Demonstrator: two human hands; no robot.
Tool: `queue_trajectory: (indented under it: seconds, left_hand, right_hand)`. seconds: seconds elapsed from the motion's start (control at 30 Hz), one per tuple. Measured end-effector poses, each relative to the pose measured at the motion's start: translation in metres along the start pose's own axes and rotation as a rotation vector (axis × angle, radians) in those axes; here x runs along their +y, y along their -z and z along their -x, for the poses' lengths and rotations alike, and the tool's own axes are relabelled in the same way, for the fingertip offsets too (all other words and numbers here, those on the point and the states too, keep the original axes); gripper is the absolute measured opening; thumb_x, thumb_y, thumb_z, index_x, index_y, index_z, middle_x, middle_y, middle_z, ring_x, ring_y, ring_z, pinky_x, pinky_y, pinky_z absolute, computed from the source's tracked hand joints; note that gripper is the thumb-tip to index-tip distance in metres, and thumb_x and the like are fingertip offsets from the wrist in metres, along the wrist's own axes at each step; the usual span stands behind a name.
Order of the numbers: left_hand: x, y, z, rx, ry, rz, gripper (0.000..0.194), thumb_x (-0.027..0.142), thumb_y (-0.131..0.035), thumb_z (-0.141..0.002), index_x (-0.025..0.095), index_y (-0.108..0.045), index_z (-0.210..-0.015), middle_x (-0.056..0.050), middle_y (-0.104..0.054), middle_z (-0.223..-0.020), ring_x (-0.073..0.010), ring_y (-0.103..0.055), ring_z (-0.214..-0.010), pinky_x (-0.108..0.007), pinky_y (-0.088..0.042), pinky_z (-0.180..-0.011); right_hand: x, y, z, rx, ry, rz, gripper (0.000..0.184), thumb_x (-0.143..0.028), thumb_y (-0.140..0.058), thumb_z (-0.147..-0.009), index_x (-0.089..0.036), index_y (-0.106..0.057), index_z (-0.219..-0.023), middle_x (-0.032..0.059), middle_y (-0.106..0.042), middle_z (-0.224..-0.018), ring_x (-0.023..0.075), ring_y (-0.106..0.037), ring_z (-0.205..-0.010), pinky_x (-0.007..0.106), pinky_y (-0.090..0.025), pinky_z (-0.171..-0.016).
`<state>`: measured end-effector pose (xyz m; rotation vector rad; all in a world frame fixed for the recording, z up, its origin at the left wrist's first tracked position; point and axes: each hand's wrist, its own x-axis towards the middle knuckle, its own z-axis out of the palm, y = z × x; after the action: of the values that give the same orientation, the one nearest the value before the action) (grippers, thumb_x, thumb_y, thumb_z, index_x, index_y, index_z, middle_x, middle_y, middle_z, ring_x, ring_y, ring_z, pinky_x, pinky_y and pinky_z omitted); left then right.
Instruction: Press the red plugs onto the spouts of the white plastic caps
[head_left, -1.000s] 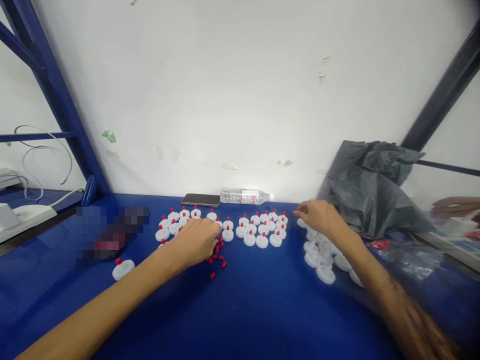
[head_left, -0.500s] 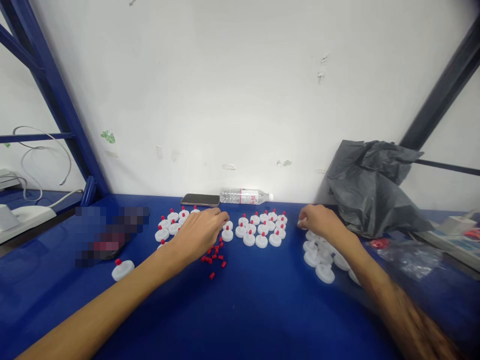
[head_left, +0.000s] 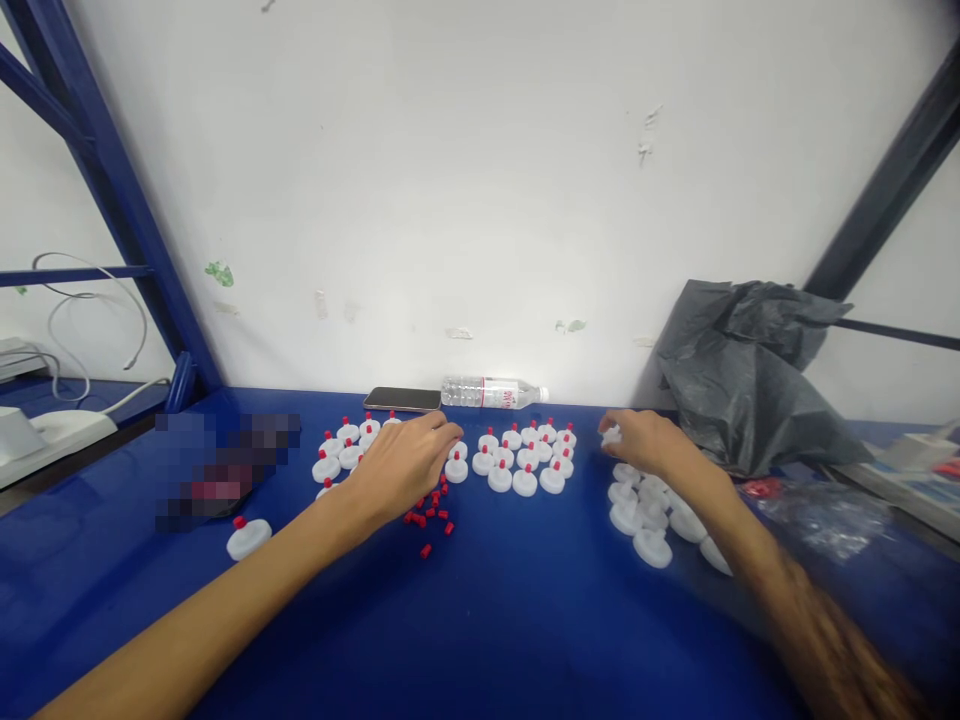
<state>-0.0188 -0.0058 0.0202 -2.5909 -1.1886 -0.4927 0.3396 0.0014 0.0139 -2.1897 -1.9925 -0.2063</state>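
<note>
My right hand (head_left: 637,440) is closed on a white cap (head_left: 611,437), pinched in the fingertips above a cluster of loose white caps (head_left: 626,517) with no red tips. My left hand (head_left: 405,460) hangs over the scattered small red tips (head_left: 435,501), its fingers bent down and pressed together. Whatever sits between those fingers is hidden from view. White caps topped with red tips (head_left: 524,482) stand in a group between my hands. Another such group (head_left: 326,467) lies behind and left of my left hand, partly covered by it. One more tipped cap (head_left: 248,540) stands apart, beside my left forearm.
A phone (head_left: 403,399) and a clear plastic bottle (head_left: 495,392) lie along the wall. On the right are a grey plastic bag (head_left: 742,380) and crumpled clear wrapping (head_left: 832,515). A blurred-out item (head_left: 225,470) lies on the left of the blue table (head_left: 480,630).
My right hand has lifted slightly and turned, so the white cap in its fingers shows more. My left hand stays almost still over the red tips.
</note>
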Motion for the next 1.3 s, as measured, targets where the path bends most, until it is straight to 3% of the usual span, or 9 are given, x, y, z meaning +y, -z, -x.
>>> queue_trajectory:
  seconds: [0.13,0.3,0.43,0.6,0.87,1.03,1.17,1.3]
  left_hand:
    - [-0.002,-0.003,0.001,0.124,-0.007,0.069,0.028,0.019,-0.045,-0.103,0.020,-0.071,-0.115,-0.008,-0.073,-0.110,-0.0196,-0.071,-0.088,-0.027,-0.047,-0.065]
    - [-0.001,-0.008,0.001,0.305,-0.061,0.154,0.026,0.021,-0.049,-0.103,0.019,-0.071,-0.118,-0.006,-0.075,-0.111,-0.0182,-0.072,-0.089,-0.028,-0.053,-0.070]
    - [0.002,-0.010,0.001,0.389,-0.110,0.230,0.025,0.020,-0.050,-0.103,0.018,-0.071,-0.117,-0.007,-0.075,-0.109,-0.0165,-0.072,-0.090,-0.026,-0.055,-0.075]
    - [0.006,-0.012,0.003,0.390,-0.209,0.253,0.026,0.020,-0.049,-0.103,0.020,-0.069,-0.120,-0.007,-0.075,-0.107,-0.0151,-0.072,-0.090,-0.022,-0.053,-0.067]
    - [0.010,-0.010,0.005,0.344,-0.274,0.227,0.029,0.017,-0.046,-0.103,0.020,-0.069,-0.120,-0.006,-0.074,-0.105,-0.0115,-0.071,-0.082,-0.018,-0.053,-0.063]
    - [0.007,-0.015,0.003,0.412,-0.240,0.278,0.026,0.021,-0.050,-0.104,0.019,-0.068,-0.122,-0.007,-0.077,-0.106,-0.0158,-0.074,-0.089,-0.025,-0.058,-0.075]
    - [0.004,-0.017,0.003,0.402,-0.211,0.274,0.026,0.028,-0.049,-0.105,0.021,-0.067,-0.122,-0.005,-0.077,-0.103,-0.0170,-0.073,-0.087,-0.026,-0.057,-0.071]
    - [0.002,-0.020,0.004,0.348,-0.236,0.267,0.024,0.021,-0.045,-0.104,0.020,-0.068,-0.114,-0.006,-0.076,-0.098,-0.0169,-0.072,-0.082,-0.026,-0.053,-0.066]
  right_hand:
    - [-0.018,0.011,0.000,0.114,0.099,-0.103,0.037,-0.029,-0.055,-0.092,-0.022,-0.059,-0.128,0.0090,-0.075,-0.107,0.0229,-0.072,-0.095,0.032,-0.052,-0.083]
    - [-0.058,0.022,0.018,0.312,0.371,-0.331,0.036,-0.031,-0.054,-0.095,-0.022,-0.054,-0.130,0.0097,-0.070,-0.115,0.0238,-0.069,-0.101,0.037,-0.055,-0.089]
    - [-0.088,0.020,0.039,0.346,0.583,-0.415,0.033,-0.032,-0.056,-0.097,-0.023,-0.056,-0.128,0.0087,-0.069,-0.117,0.0253,-0.066,-0.109,0.045,-0.055,-0.096]
    - [-0.112,0.015,0.055,0.319,0.754,-0.470,0.037,-0.027,-0.060,-0.095,-0.027,-0.053,-0.132,0.0055,-0.070,-0.117,0.0231,-0.067,-0.106,0.042,-0.060,-0.090]
    - [-0.114,0.018,0.058,0.385,0.790,-0.478,0.040,-0.021,-0.066,-0.091,-0.027,-0.055,-0.129,0.0055,-0.073,-0.113,0.0228,-0.068,-0.098,0.041,-0.062,-0.085]
    - [-0.117,0.019,0.059,0.525,0.826,-0.570,0.034,-0.023,-0.066,-0.093,-0.026,-0.059,-0.126,0.0050,-0.074,-0.116,0.0241,-0.068,-0.114,0.043,-0.059,-0.097]
    - [-0.119,0.015,0.061,0.487,0.794,-0.678,0.034,-0.026,-0.066,-0.095,-0.025,-0.059,-0.128,0.0027,-0.076,-0.117,0.0190,-0.074,-0.104,0.035,-0.063,-0.090]
    - [-0.121,0.010,0.065,0.499,0.785,-0.713,0.028,-0.026,-0.067,-0.094,-0.028,-0.062,-0.122,0.0020,-0.077,-0.121,0.0218,-0.075,-0.108,0.039,-0.064,-0.093]
